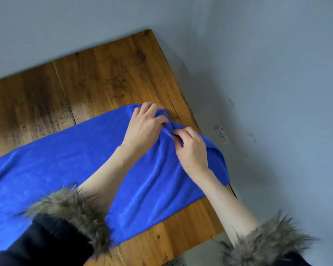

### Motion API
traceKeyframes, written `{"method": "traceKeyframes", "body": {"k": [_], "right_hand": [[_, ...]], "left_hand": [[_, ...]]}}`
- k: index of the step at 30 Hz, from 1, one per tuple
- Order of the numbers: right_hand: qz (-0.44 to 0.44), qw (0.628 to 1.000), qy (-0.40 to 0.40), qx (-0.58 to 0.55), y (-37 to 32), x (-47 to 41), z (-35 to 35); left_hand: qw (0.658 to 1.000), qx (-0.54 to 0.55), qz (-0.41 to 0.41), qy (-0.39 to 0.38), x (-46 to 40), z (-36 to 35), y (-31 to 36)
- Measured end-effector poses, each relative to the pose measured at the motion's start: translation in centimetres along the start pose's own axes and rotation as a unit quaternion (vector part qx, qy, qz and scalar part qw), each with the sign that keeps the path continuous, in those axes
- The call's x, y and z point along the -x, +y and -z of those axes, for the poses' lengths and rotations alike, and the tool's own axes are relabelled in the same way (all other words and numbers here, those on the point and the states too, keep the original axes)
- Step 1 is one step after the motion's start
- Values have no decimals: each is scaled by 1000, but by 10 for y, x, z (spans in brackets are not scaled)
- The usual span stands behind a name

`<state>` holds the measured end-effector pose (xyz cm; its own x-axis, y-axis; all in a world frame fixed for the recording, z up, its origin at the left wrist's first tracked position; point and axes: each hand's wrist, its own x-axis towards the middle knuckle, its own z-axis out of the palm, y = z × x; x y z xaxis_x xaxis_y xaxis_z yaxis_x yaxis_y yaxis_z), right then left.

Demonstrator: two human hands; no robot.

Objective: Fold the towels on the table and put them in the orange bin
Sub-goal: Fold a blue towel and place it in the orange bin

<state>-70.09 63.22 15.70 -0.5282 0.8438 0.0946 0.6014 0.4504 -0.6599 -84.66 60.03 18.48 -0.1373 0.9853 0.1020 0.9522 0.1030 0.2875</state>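
Observation:
A long blue towel [69,164] lies spread across the wooden table [108,73], running from the left edge of view to the table's right edge. My left hand [144,127] pinches the towel's far right corner, its fingers closed on a raised fold of cloth. Just to its right, my right hand [190,148] grips the same short edge, thumb and fingers closed on the fabric. The towel's right end droops slightly over the table's edge. No orange bin is in view.
Grey walls [277,73] stand close behind and to the right of the table. A wall socket [222,134] sits low on the right wall. Grey floor [202,252] shows below the table's near right corner. Fur-trimmed dark sleeves [65,217] cover both forearms.

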Motion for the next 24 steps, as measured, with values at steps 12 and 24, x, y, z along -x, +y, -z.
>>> {"method": "traceKeyframes", "body": {"k": [12, 24], "right_hand": [[-250, 957, -70, 129, 80, 29, 40], [-392, 913, -88, 65, 92, 52, 81]], "left_hand": [[997, 58, 13, 57, -19, 37, -15], [983, 111, 144, 35, -43, 48, -2]]}}
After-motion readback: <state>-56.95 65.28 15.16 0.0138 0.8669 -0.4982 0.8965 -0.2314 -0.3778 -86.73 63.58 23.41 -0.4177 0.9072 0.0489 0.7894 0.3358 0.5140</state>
